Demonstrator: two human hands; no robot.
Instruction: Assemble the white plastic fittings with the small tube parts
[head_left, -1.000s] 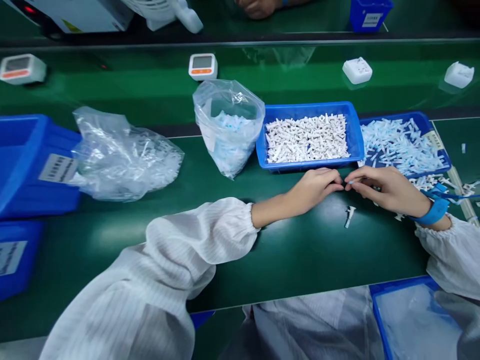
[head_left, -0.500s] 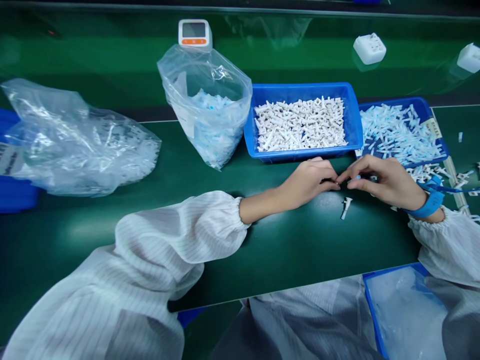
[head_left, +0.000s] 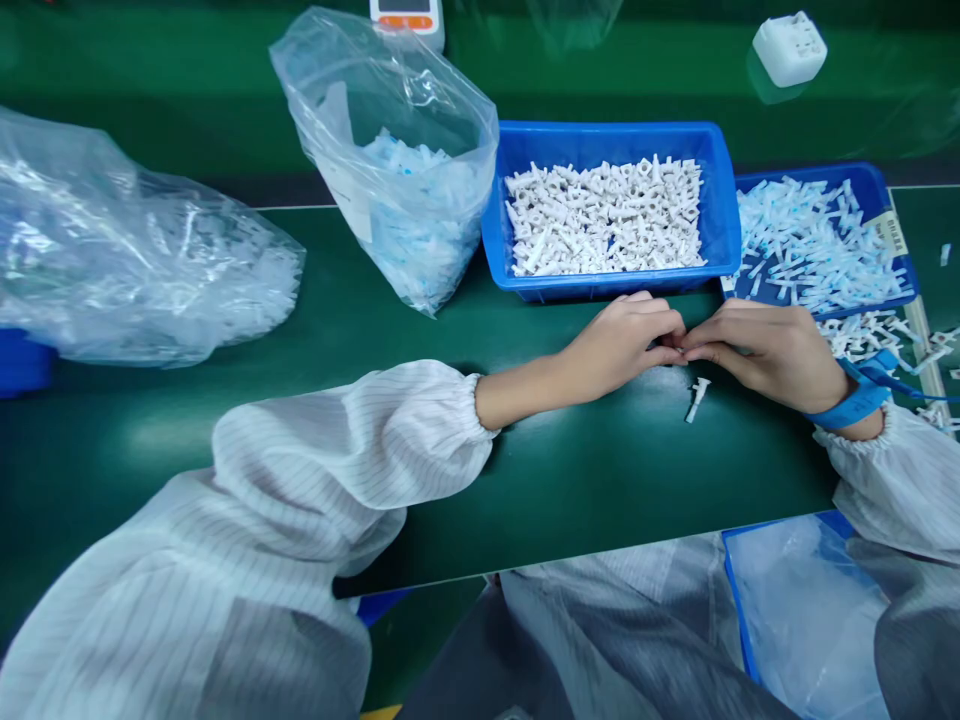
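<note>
My left hand (head_left: 630, 340) and my right hand (head_left: 780, 352) meet fingertip to fingertip over the green table, both closed in a pinch. A tiny whitish bit shows where they touch; the fingers hide the rest, so its kind is unclear. Just below them a single small white plastic fitting (head_left: 697, 400) lies on the table. Behind my left hand stands a blue bin (head_left: 604, 140) full of similar white fittings (head_left: 600, 222). Beyond my right hand is a blue tray (head_left: 866, 182) of pale blue, narrow plastic pieces (head_left: 817, 248). A blue band (head_left: 847, 408) circles my right wrist.
Loose white fittings (head_left: 862, 335) lie beside the tray. Left of the bin stands a clear bag (head_left: 427, 225) of pale blue pieces; farther left lies another filled bag (head_left: 172, 270). A white-and-orange device (head_left: 409, 18) and a white block (head_left: 790, 48) are behind. A plastic-lined container (head_left: 810, 600) sits below the table's edge.
My right fingers have closed in against my left fingertips. A light blue piece seen between the right fingers before is now hidden. The camera view has shifted, so the background sits higher.
</note>
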